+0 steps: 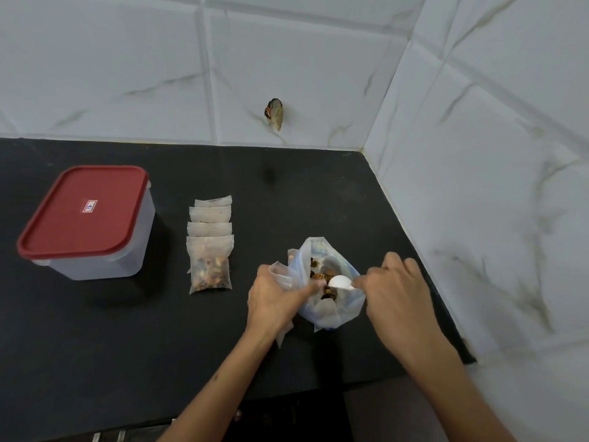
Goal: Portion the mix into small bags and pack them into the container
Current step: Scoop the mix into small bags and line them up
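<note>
Portioning is under way, packing not begun. The container (pixel 86 223) stands at nine o'clock on the black counter (pixel 127 346), red lid (pixel 84 212) on. Toward the centre lies a row of small bags (pixel 210 242); the nearest holds mix, the ones behind appear filled but are overlapped. At five o'clock, the left hand (pixel 274 301) grips a small bag (pixel 280 275) beside the large bag of mix (pixel 331 288). The right hand (pixel 395 291) grasps a white spoon (pixel 341 281) dipped into that mix. Remaining: further scooping, lid removal, loading.

The small label (pixel 90 206) on the red lid (pixel 83 212) is unreadable.
</note>
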Motion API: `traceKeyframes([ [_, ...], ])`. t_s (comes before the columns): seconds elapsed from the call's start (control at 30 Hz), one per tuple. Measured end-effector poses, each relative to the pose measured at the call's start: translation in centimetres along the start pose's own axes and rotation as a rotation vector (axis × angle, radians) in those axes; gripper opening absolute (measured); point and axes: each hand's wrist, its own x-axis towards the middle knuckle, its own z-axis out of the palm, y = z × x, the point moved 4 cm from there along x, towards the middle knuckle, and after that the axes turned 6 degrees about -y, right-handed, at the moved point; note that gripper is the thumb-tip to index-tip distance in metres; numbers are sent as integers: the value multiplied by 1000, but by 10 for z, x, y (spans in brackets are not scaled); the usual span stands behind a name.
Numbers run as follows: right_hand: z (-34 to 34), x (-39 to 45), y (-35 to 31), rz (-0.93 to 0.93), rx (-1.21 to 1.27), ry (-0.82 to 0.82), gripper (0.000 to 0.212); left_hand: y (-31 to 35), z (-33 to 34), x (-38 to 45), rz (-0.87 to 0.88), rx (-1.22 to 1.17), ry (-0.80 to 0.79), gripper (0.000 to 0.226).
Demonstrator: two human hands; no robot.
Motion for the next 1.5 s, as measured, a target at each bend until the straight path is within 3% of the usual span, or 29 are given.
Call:
traceKeyframes([
  [0.07, 3, -2, 4, 44, 49, -1, 29, 8, -10, 6, -18, -21, 22, 90],
  [0.17, 18, -6, 3, 73, 311, 20, 28, 29, -16, 21, 24, 112, 27, 84],
  [0.23, 28, -12, -1, 88, 471, 29, 31, 43, -13, 31, 35, 182, -17, 69],
  [0.33, 39, -17, -8, 138, 416, 10, 43, 57, -4, 45, 24, 270, -92, 56],
  [0.53, 37, -3, -8, 101, 230, -6, 28, 63, -1, 55, -33, 316, -121, 44],
  [0.6, 20, -5, 4, 64, 137, 73, 28, 63, -3, 55, -17, 281, -112, 29],
  [0.67, -1, -5, 13, 19, 157, 225, 25, 63, -4, 53, 13, 211, -107, 30],
  [0.73, -4, 2, 15, -25, 227, 149, 16, 64, -3, 48, 42, 165, -108, 26],
  [0.8, 8, 4, 19, -18, 209, -103, 19, 63, -1, 44, 64, 161, -111, 22],
  [0.93, -10, 1, 42, 27, 290, 41, 21, 67, -8, 42, 121, 92, -52, 26],
  [1.03, 1, -2, 33, 18, 241, -130, 20, 64, -5, 36, 161, 110, -41, 19],
  [1.13, 3, -2, 37, 51, 318, -25, 18, 62, -7, 36, 213, 73, 24, 22],
  [1.2, 10, -4, 35, 76, 258, -173, 16, 56, -5, 36, 177, 125, -20, 34],
  [1.27, 22, -5, 35, 92, 393, -278, 15, 52, -3, 37, 171, 157, -62, 42],
  [1.4, 14, -21, 57, 155, 828, -95, 27, 47, -2, 42, 148, 128, -70, 52],
  [1.5, -7, -22, 61, 200, 686, 121, 27, 49, -1, 44, 129, 104, -62, 61],
])
